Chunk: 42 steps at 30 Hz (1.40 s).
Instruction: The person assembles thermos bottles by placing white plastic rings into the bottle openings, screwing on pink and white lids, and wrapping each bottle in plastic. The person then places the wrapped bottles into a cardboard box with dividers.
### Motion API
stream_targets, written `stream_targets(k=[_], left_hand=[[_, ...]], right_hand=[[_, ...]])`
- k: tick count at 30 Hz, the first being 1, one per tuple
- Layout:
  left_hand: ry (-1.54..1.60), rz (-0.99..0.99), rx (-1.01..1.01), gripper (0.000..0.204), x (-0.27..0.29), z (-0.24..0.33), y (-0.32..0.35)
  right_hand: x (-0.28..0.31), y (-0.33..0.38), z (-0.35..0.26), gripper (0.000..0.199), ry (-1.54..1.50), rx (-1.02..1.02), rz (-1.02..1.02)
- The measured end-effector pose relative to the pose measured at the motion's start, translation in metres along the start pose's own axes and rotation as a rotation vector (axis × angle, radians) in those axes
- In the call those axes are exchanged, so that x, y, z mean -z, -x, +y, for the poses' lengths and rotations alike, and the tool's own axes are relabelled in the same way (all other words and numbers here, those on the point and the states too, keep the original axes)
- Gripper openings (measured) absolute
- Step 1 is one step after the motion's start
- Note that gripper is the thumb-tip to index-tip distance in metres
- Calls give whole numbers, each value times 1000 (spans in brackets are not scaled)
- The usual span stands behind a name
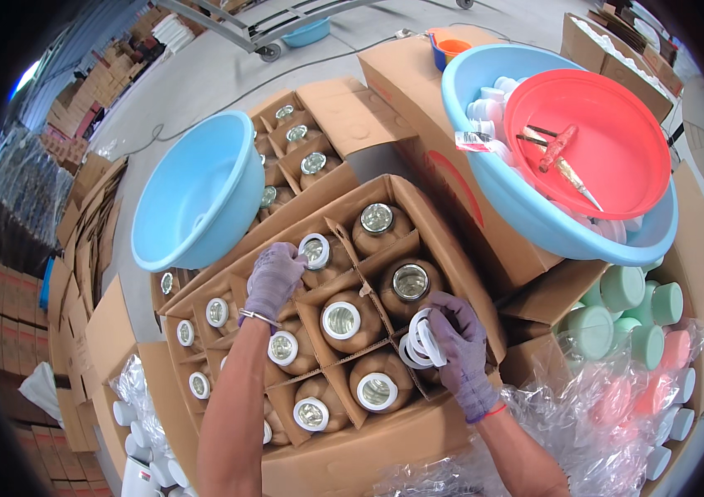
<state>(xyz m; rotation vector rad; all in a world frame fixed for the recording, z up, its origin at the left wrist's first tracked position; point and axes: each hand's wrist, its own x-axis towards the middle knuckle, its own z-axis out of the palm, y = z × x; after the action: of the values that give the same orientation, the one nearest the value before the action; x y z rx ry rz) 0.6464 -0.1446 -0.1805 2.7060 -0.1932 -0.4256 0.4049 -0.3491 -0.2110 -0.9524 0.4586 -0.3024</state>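
Both my hands wear greyish-purple gloves over an open cardboard box (426, 422) with dividers, which holds several clear glass jars. My left hand (276, 280) is closed, its fingertips at the edge of a white plastic ring (325, 248) lying around one jar's mouth. Several other jars also carry white rings, such as the jar (341, 320) in the middle. Two jars toward the far right side, one of them the jar (410, 283) by my right hand, show bare rims. My right hand (461, 344) grips a small bunch of loose white rings (420, 341) above the box's right side.
An empty-looking blue basin (195, 195) rests at the far left on another box of jars (315, 162). At the right, a blue basin (484, 74) of white caps carries a red basin (609, 108) with tools. Bagged green and pink lids (590, 331) sit near right.
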Motion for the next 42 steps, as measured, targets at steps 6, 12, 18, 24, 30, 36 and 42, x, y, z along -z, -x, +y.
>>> stream_targets(k=[6,12,18,24,30,36,42], left_hand=[[-277,112,-352,37,-11,6,-4],[-462,-59,-251,38,-1,17,-3],[-780,229,-430,40,4,64,54],[272,-496,-188,35,-4,111,136],[603,-503,-84,20,3,94,116],[203,390,-516,15,-21,102,14],[-541,338,-731,28,-55,99,5]], right_hand=[[-1,1,1,36,-18,-19,-3],[0,1,0,34,51,0,-17],[-2,-2,-1,32,117,22,22],[-7,2,-2,33,120,39,57],[-7,4,-10,33,239,52,80],[-14,8,-21,32,38,-96,111],[-10,5,-7,32,80,3,119]])
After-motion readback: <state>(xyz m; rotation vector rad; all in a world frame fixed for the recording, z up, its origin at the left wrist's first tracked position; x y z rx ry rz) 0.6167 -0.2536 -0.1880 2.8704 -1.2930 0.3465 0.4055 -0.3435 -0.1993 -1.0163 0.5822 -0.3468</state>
